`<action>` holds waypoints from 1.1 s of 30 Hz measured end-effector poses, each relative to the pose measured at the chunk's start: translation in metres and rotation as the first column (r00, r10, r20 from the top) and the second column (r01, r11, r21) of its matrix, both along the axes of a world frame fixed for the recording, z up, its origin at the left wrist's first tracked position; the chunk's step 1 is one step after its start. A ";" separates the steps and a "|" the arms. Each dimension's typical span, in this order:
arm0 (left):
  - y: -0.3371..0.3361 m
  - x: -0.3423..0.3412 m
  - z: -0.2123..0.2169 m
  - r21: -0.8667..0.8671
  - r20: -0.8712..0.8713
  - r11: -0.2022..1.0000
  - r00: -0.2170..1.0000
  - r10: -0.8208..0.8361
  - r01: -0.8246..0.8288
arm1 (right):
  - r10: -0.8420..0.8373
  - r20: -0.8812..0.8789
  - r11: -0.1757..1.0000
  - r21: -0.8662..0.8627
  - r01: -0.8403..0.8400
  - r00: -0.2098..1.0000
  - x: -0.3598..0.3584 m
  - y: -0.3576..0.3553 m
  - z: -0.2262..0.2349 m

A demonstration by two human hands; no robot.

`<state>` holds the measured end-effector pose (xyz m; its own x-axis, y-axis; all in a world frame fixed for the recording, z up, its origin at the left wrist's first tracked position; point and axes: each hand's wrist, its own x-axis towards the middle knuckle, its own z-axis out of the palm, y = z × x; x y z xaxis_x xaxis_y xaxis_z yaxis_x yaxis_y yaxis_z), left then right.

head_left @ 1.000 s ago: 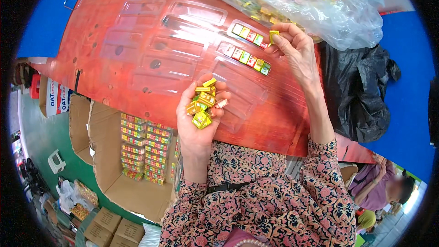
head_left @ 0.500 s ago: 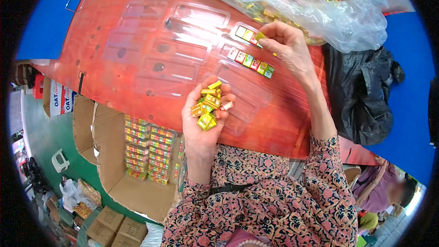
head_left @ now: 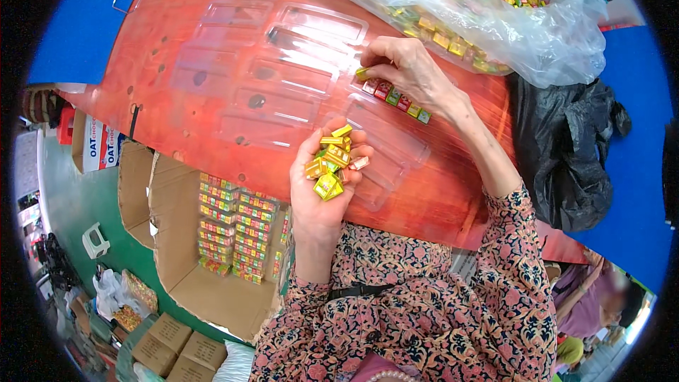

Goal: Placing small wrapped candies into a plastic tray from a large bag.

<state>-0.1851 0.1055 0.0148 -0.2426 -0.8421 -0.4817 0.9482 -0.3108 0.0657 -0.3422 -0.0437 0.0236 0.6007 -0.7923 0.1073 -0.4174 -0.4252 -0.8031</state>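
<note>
The right hand [head_left: 412, 74] pinches a yellow piece [head_left: 362, 73] by the left end of the row of pieces [head_left: 403, 102]. Below the row, the left hand [head_left: 315, 201] is cupped round loose pieces [head_left: 332, 159]. The step looks like placing pieces singly; the next move seems to call for a light, exact release. Far left of the row, a carton [head_left: 93, 143] bears large lettering; print on the pieces is too small to read.
</note>
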 end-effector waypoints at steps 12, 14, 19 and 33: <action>0.003 0.003 -0.007 -0.017 -0.054 1.000 0.998 0.013 -0.014 | 0.043 -0.054 0.998 -0.052 -0.046 0.998 0.009 0.000 0.001; 0.001 0.003 -0.005 -0.023 -0.063 1.000 0.998 0.010 -0.012 | 0.063 -0.058 0.990 -0.122 -0.070 0.996 0.008 -0.003 0.000; 0.000 0.001 -0.002 0.015 -0.045 1.000 0.999 0.007 -0.006 | 0.095 -0.037 0.965 -0.241 -0.101 0.995 0.006 -0.005 -0.013; 0.000 0.002 -0.005 0.015 -0.071 1.000 0.997 0.009 -0.008 | -0.280 0.064 0.938 -0.194 0.287 0.958 -0.046 0.034 0.009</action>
<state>-0.1827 0.1059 0.0097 -0.2695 -0.8373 -0.4757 0.9530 -0.3030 -0.0066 -0.3879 -0.0095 0.0328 0.3477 -0.8893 0.2970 -0.5175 -0.4462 -0.7301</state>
